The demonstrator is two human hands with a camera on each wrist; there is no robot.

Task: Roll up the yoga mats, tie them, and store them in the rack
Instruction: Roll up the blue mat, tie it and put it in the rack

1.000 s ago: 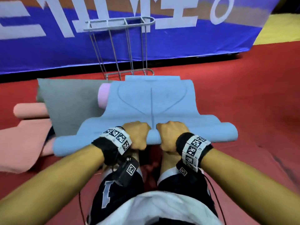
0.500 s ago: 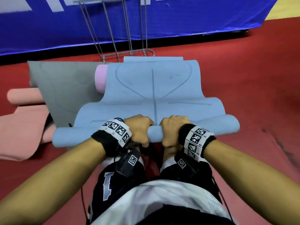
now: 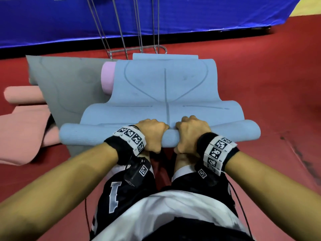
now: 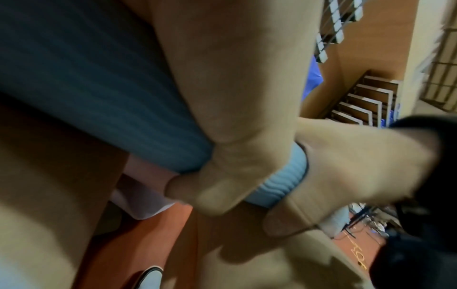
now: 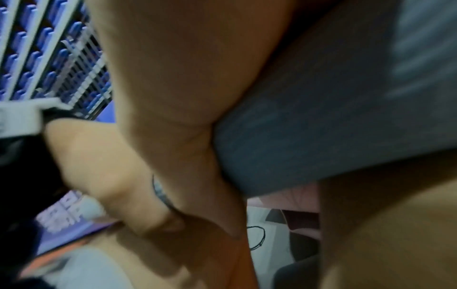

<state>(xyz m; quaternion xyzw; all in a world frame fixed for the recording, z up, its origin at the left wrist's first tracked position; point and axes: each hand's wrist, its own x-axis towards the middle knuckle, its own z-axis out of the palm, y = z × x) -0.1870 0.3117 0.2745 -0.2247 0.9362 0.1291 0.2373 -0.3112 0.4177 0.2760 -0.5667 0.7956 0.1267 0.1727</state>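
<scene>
A light blue yoga mat lies in waves on the red floor, its near end rolled into a tube. My left hand and right hand grip the middle of that roll side by side, fingers curled over the top. In the left wrist view my left hand has its thumb under the blue roll. The right wrist view shows my right hand wrapped round the roll. The wire rack stands just beyond the mat's far end.
A grey mat lies flat at left, with a rolled pink-purple mat between it and the blue one. Salmon mats lie at far left. A blue banner backs the rack. Red floor spreads to the right.
Both hands have turned the blue roll forward, away from me, so it is slightly thicker. My view has tipped down and moved closer to the mat.
</scene>
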